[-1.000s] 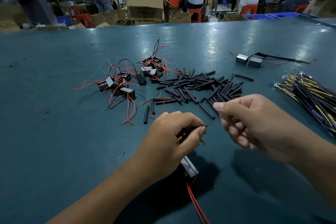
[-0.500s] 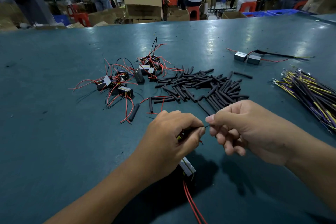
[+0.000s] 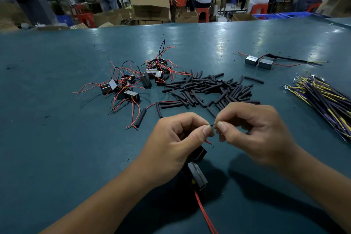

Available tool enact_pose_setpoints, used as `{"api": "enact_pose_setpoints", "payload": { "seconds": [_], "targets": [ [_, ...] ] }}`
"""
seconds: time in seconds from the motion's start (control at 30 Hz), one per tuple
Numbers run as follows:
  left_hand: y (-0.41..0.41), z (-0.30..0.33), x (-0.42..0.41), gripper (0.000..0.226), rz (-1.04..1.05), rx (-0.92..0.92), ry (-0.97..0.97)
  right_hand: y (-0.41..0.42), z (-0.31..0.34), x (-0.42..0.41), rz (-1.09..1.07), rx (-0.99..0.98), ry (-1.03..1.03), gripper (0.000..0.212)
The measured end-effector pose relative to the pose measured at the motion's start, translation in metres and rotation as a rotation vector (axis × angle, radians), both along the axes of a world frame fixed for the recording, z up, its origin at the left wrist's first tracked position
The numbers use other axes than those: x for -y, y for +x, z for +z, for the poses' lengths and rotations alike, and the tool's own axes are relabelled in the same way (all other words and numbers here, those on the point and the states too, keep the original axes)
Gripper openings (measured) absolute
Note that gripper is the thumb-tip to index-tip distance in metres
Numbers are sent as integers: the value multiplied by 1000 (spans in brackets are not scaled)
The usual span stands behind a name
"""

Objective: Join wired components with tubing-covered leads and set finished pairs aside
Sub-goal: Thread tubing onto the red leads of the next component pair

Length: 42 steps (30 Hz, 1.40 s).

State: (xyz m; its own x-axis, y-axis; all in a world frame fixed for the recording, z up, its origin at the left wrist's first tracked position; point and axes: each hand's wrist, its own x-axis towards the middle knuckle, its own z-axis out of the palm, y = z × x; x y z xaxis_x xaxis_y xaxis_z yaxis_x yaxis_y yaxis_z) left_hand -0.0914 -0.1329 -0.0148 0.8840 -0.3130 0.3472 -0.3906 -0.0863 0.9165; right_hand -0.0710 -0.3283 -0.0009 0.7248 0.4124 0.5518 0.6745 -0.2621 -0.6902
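- Head view: the left hand (image 3: 176, 138) and the right hand (image 3: 252, 131) met just above the teal table (image 3: 57, 157), thumb tips nearly touching, each pinching narrowly on one thin dark lead (image 3: 212, 125) between them.
- Under the left hand hung two small block components (image 3: 196, 174), red wires (image 3: 205, 214) trailing toward the camera.
- A pile of black tubing pieces (image 3: 207, 89) lay just beyond the hands.
- Left of that pile sat loose components with red leads (image 3: 131, 85).
- A finished pair (image 3: 259, 62) lay well apart at the far right.
- A bundle of yellow-and-purple wires (image 3: 326, 99) rested near the right edge.
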Motion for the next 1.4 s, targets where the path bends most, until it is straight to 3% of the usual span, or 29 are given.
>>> {"api": "enact_pose_setpoints", "payload": {
  "seconds": [0.07,0.23,0.3,0.53,0.63,0.73,0.87,0.93,1.0,1.1,1.17,1.27,1.4],
  "targets": [
    [-1,0,0,16,-9,-1,-1,1,-1,4,-3,69,-54,11],
    [-2,1,0,19,-8,29,30,5,7,6,103,-649,259,18],
    [-2,2,0,17,-14,33,39,5,8,6,191,-839,274,9],
    [-2,1,-1,17,-38,37,55,4,9,6,242,-870,218,11],
    [-2,1,-1,14,-52,30,48,4,8,7,254,-775,184,6],
    [-2,0,0,14,-70,-2,16,3,9,9,232,-526,94,10],
    [0,-1,0,15,-73,-48,-20,6,8,13,54,228,-240,6],
    [0,0,0,14,-73,-68,-28,7,5,13,0,418,-317,6],
    [0,0,-1,14,-48,-37,7,4,7,12,-1,239,-260,6],
    [-2,0,-2,15,37,125,195,2,14,8,52,-512,87,25],
    [-3,1,-1,13,142,317,375,1,14,8,42,-794,143,32],
    [-3,2,0,9,217,446,464,-3,14,3,74,-936,94,32],
    [-3,3,1,4,253,516,484,-3,16,2,97,-986,127,26]
  ]
}}
